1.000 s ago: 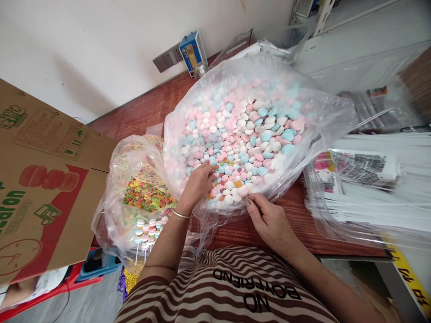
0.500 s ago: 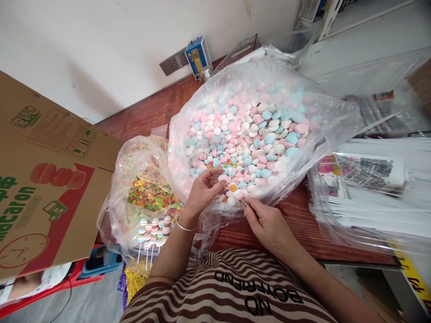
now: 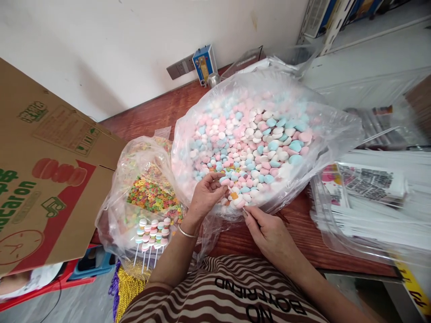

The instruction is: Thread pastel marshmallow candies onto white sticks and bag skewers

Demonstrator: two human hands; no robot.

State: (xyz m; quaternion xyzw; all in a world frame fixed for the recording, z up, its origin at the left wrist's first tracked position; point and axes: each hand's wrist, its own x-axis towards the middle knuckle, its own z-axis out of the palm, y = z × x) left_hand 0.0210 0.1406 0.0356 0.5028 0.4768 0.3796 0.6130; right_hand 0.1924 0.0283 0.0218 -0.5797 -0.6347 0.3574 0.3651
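My right hand [image 3: 267, 231] pinches the end of what looks like a thin lollipop stick, mostly hidden by the fingertips. Threaded at its tip are a pink-and-white candy [image 3: 239, 202] and an orange ring [image 3: 234, 195]. Just up and left of it, my left hand [image 3: 209, 194] has thumb and fingers closed around a small pink candy [image 3: 225, 181], partly covered. Both hands are over the near edge of a large plastic-lined heap of pink, white and blue button candies [image 3: 249, 148]. Finished-looking candy sticks [image 3: 153, 233] lie at left, beside my left forearm.
A clear bag of colourful ring candies [image 3: 151, 195] sits left of the heap. A cardboard box [image 3: 50, 179] stands further left. At right, a plastic tray holds white sticks [image 3: 377, 215] and printed cards [image 3: 370, 177]. A blue device [image 3: 204, 65] stands by the wall.
The view has shifted slightly, so the scene sits a little lower and to the right. Both hands stay close together, with the candies on the stick between them showing more clearly.
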